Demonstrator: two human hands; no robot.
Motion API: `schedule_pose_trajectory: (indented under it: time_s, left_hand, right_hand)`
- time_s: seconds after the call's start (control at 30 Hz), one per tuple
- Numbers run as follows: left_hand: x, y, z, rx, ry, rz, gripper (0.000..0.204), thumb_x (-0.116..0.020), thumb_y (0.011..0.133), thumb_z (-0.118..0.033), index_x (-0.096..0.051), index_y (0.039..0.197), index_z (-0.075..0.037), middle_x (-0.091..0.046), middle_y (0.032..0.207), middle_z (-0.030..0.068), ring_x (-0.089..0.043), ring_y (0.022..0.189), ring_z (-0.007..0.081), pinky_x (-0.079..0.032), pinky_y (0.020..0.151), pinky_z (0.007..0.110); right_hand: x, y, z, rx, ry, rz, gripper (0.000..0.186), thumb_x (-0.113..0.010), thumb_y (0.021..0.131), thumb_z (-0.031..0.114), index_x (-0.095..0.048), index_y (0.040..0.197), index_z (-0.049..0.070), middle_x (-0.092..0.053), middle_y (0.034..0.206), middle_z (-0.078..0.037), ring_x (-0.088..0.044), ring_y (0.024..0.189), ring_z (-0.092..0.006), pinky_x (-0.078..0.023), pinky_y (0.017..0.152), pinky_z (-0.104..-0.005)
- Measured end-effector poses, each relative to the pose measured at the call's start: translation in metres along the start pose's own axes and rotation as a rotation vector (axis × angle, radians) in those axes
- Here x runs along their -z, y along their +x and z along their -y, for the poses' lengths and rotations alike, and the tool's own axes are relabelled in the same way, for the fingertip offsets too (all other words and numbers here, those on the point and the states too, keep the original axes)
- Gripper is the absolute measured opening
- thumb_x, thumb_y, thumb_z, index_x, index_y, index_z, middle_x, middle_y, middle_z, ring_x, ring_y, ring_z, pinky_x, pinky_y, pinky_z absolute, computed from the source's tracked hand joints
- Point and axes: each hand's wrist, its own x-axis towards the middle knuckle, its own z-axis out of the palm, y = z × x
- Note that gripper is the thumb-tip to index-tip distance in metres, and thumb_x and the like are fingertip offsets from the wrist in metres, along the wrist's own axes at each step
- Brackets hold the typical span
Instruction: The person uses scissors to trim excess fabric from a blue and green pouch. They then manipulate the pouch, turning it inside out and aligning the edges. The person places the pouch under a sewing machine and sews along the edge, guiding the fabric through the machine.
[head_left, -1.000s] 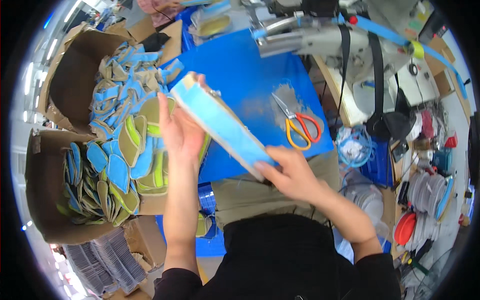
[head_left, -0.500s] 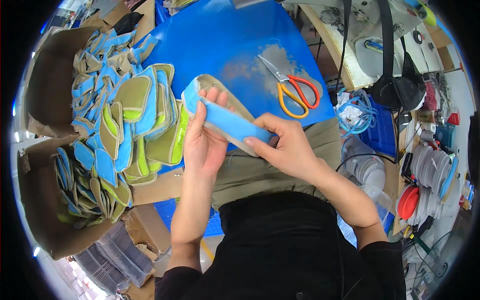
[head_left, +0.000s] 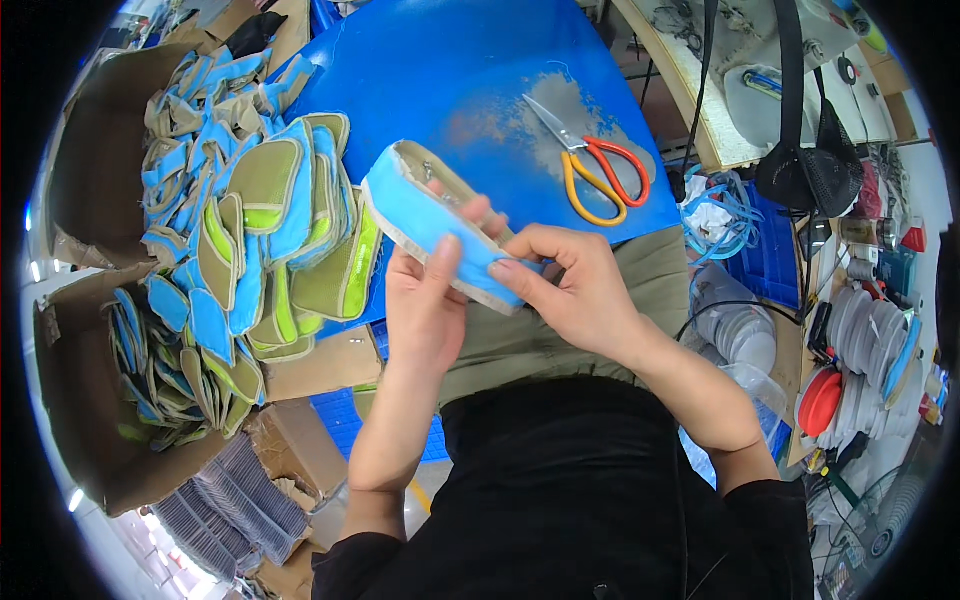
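Between my hands is a looped fabric strip (head_left: 412,213), light blue outside and khaki inside, with raw pale edges. My left hand (head_left: 437,290) grips its lower side, thumb on the blue face and fingers reaching inside the loop. At the strip's right end, my right hand (head_left: 570,285) pinches it between thumb and forefinger. Beyond my hands, scissors (head_left: 590,165) with one red and one orange handle lie on the blue table (head_left: 440,70). To the left is a heap of cut fabric pieces (head_left: 270,185) in khaki, blue and lime green.
Two cardboard boxes stand at the left: the far box (head_left: 100,170) beside blue-and-khaki strips (head_left: 195,150), the near box (head_left: 75,400) holding more pieces. A side bench (head_left: 690,90) is at the upper right. Spools (head_left: 860,335) and a black cable (head_left: 740,305) lie at the right.
My left hand has slid right along the strip, its thumb now on the blue face. The loop's left end has turned a little. My right hand keeps its pinch.
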Motion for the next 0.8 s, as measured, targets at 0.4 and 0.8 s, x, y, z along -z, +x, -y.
schedule_pose_trajectory:
  time_s: [0.4,0.8]
  left_hand:
    - [-0.007,-0.006,-0.010,-0.092,0.075,-0.063,0.067,-0.070,0.095,-0.004,-0.038,0.154,-0.004,-0.072,0.114,0.0123,-0.070,0.104,0.0233,-0.056,0.095,0.039]
    - [0.000,-0.012,-0.003,-0.012,-0.115,-0.090,0.050,-0.071,0.095,-0.006,-0.050,0.141,-0.001,-0.072,0.114,0.0133,-0.071,0.105,0.0237,-0.058,0.092,0.038]
  right_hand:
    - [-0.004,0.001,0.007,0.047,-0.013,-0.008,0.017,-0.071,0.095,0.016,-0.073,0.097,-0.001,-0.073,0.084,-0.012,-0.065,0.067,-0.0139,-0.048,0.059,-0.0307]
    - [-0.008,0.003,0.005,0.139,-0.049,0.021,0.013,-0.070,0.095,0.010,-0.066,0.090,-0.001,-0.066,0.075,-0.002,-0.055,0.068,-0.0031,-0.044,0.056,-0.0242]
